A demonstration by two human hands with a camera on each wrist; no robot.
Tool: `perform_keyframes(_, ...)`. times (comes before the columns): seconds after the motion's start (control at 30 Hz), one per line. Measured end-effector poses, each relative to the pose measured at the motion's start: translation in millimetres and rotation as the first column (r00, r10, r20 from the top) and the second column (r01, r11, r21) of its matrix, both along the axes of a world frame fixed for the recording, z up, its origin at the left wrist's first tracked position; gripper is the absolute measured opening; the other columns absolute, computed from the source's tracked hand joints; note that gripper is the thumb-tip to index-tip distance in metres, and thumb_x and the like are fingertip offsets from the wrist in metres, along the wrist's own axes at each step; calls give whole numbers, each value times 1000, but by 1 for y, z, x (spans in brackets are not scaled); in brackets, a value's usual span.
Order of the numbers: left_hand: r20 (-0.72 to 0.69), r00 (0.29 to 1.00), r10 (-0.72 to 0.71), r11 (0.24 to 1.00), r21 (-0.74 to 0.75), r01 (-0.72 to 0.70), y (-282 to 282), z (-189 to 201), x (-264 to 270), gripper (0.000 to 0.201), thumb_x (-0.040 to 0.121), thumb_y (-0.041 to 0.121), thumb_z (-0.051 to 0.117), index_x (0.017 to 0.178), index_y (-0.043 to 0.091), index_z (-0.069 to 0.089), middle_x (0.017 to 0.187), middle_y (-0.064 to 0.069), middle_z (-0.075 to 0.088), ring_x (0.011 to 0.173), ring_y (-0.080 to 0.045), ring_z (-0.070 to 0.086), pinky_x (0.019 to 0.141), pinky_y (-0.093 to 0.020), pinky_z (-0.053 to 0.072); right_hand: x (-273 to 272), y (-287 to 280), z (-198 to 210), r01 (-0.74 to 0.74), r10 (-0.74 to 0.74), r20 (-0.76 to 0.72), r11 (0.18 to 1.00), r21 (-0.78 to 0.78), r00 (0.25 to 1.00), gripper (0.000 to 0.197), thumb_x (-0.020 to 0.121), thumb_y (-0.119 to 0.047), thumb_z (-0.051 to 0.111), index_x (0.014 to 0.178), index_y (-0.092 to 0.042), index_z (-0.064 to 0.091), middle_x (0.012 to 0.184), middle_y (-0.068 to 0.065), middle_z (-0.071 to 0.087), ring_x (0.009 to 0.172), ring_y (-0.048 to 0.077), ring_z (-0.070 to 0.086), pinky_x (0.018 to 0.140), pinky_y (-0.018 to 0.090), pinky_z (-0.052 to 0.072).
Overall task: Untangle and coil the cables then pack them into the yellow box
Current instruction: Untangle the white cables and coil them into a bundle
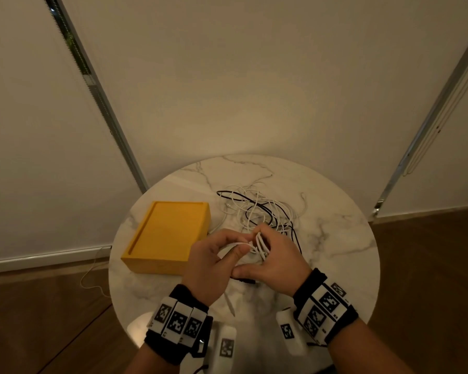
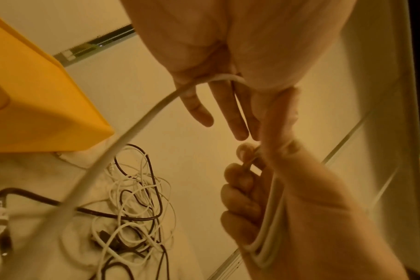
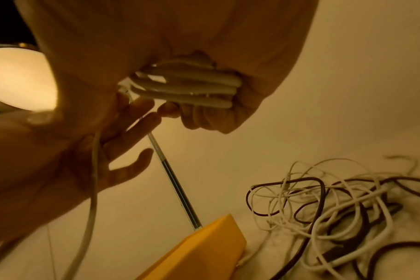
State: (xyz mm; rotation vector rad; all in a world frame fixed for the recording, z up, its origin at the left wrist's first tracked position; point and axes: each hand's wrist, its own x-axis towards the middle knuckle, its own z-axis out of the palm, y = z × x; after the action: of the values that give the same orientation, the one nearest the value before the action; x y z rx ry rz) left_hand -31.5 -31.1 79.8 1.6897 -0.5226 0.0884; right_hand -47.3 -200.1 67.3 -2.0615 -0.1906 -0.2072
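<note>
My right hand (image 1: 278,260) grips a small coil of white cable (image 1: 261,245) just in front of the tangle; its fingers curl round the loops (image 3: 187,89). My left hand (image 1: 214,255) pinches the loose strand of the same cable (image 2: 142,121) between thumb and forefinger, with the other fingers (image 2: 237,121) held straight. That strand runs down toward the table. The tangle of white and black cables (image 1: 260,209) lies behind the hands. The yellow box (image 1: 168,236) sits to the left, lid side up, with nothing on it.
A round marble table (image 1: 335,238) carries everything, and its front edge is near my wrists. A black plug (image 1: 247,280) lies on the table under the hands. A thin white cord (image 1: 89,276) trails on the wooden floor at left. Blinds hang behind.
</note>
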Motion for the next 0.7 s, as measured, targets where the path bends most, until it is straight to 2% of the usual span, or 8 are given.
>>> perform_keyframes(0.1, -25, 997, -70, 997, 13, 70, 1, 7, 1, 9, 89, 1, 69, 91, 8, 75, 100, 1, 77, 99, -16, 71, 86, -32, 56, -2, 6, -5, -26, 26, 2, 1000, -10, 1000, 41, 70, -54, 79, 84, -29, 50, 72, -8, 60, 64, 12, 56, 60, 41, 49)
perform_keyframes(0.2, -18, 993, -121, 993, -16, 120, -1, 11, -1, 9, 86, 0, 70, 91, 5, 76, 102, 1, 77, 104, -15, 70, 90, -30, 55, 1, 5, -5, -23, 23, 21, 1000, 21, 1000, 21, 82, -40, 61, 88, -21, 54, 75, -7, 62, 67, 12, 58, 62, 43, 49)
perform_keyframes(0.33, 91, 987, -129, 992, -7, 130, -4, 16, -1, 8, 83, 6, 74, 86, 13, 77, 102, 6, 74, 101, -12, 69, 87, -21, 51, 0, 7, -2, -92, 95, -37, 992, 87, 995, 31, 86, -40, 50, 107, -20, 61, 94, -1, 70, 87, 20, 66, 77, 49, 53)
perform_keyframes(0.4, 152, 981, -120, 993, 14, 119, -4, 16, 3, 8, 84, 9, 74, 88, 15, 77, 101, 7, 73, 100, -14, 67, 86, -23, 51, -1, 10, 0, -117, 133, -60, 969, 218, 989, 27, 95, -33, 54, 115, -18, 64, 98, 1, 72, 90, 20, 67, 80, 40, 55)
perform_keyframes(0.47, 184, 981, -62, 996, 74, 49, 0, 12, 8, 13, 89, 14, 70, 98, 18, 78, 106, 6, 68, 103, -14, 63, 87, -26, 51, -2, 12, 6, -99, 139, -96, 934, 343, 986, 17, 102, -21, 54, 114, -15, 65, 82, -10, 70, 71, 8, 62, 64, 24, 50)
perform_keyframes(0.53, 286, 958, 32, 971, 218, -98, 5, 3, 14, 23, 94, 29, 62, 114, 30, 74, 109, 6, 60, 102, -16, 56, 87, -31, 49, -1, 12, 9, -73, 148, -136, 894, 443, 980, 20, 105, -8, 50, 118, -10, 65, 75, -10, 65, 63, 5, 57, 55, 21, 45)
perform_keyframes(0.6, 379, 922, 73, 922, 327, -208, 9, -6, 16, 31, 97, 37, 53, 125, 35, 66, 101, 9, 50, 94, -19, 50, 82, -31, 46, 1, 12, 10, -57, 163, -164, 857, 512, 973, 27, 105, -3, 45, 125, -7, 63, 82, 0, 66, 71, 9, 62, 59, 25, 50)
perform_keyframes(0.7, 331, 939, 90, 904, 368, -216, 6, -9, 13, 40, 99, 25, 47, 137, 31, 58, 98, 8, 42, 91, -16, 45, 80, -18, 40, 2, 15, 7, -25, 162, -183, 810, 586, 970, 31, 105, -3, 44, 131, -6, 61, 100, 5, 73, 93, 19, 69, 76, 34, 58)
